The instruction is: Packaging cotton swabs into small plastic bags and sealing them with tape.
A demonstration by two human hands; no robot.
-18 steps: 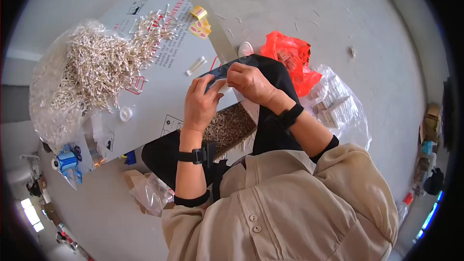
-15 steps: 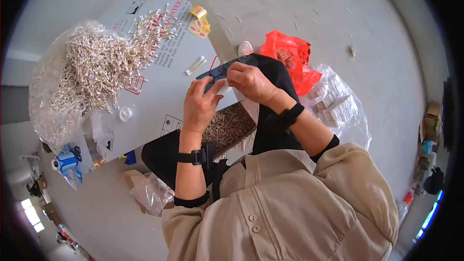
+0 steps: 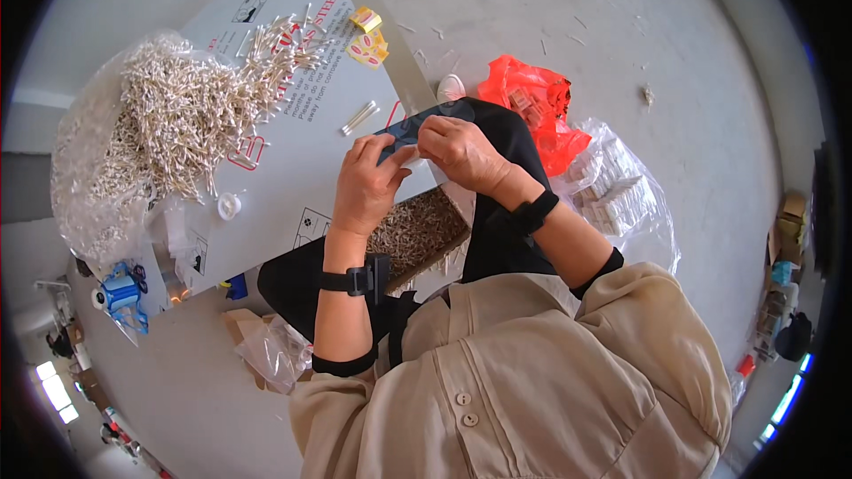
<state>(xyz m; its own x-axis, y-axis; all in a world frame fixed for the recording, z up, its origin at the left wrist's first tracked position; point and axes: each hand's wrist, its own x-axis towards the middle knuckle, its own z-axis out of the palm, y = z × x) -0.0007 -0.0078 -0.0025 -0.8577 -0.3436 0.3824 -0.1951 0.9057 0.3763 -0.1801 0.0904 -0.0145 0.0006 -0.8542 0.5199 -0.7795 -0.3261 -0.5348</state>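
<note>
My left hand [image 3: 366,179] and my right hand [image 3: 461,154] meet above my lap at the table's near right corner. Both have fingers closed in a pinch on a small whitish, see-through piece [image 3: 411,160], mostly covered by the fingers; its kind is not clear. On the table, just beyond my left hand, lie a few cotton swabs [image 3: 359,118] side by side. Under my hands, an open box [image 3: 417,235] between my legs is filled with many small sticks that look like swabs. A big heap of cotton swabs [image 3: 182,111] spills from a clear bag on the left.
Yellow printed cards [image 3: 367,49] lie near the edge of the metal-sheet table [image 3: 293,173]. A white roll [image 3: 229,206] and a blue bottle-like object [image 3: 120,291] are at left. On the floor rest a red bag [image 3: 524,111], a clear bag of white packs [image 3: 617,195] and a carton [image 3: 257,346].
My left hand and forearm have shifted slightly left. My right hand stays almost in place, and both still pinch the small piece.
</note>
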